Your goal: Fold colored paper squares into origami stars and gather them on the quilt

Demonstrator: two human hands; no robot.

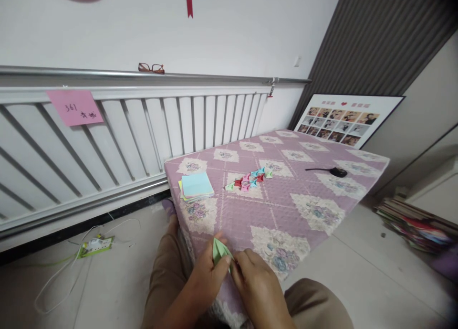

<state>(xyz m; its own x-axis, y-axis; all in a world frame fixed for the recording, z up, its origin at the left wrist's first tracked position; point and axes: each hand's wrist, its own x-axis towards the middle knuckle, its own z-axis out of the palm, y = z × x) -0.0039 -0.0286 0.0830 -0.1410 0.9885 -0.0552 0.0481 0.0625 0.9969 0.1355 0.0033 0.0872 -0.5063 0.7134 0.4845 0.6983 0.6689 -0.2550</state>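
A folded piece of green paper (219, 251) is between my two hands at the near corner of the table. My left hand (209, 271) pinches it, with the thumb on its face. The closed fingers of my right hand (255, 279) grip its right end, which they partly cover. Beyond my hands, small folded paper pieces (246, 178) in red, pink, blue and green lie in two slanting rows on the purple floral tablecloth (246, 214). A stack of square paper sheets (196, 185), light blue on top, lies at the table's left edge.
A black object with a thin handle (338, 172) lies at the table's right. Behind stands a photo board (348, 121). A white radiator (186, 123) runs along the wall, with glasses (151, 68) on the pipe above. A power strip (96, 246) with cables is on the floor.
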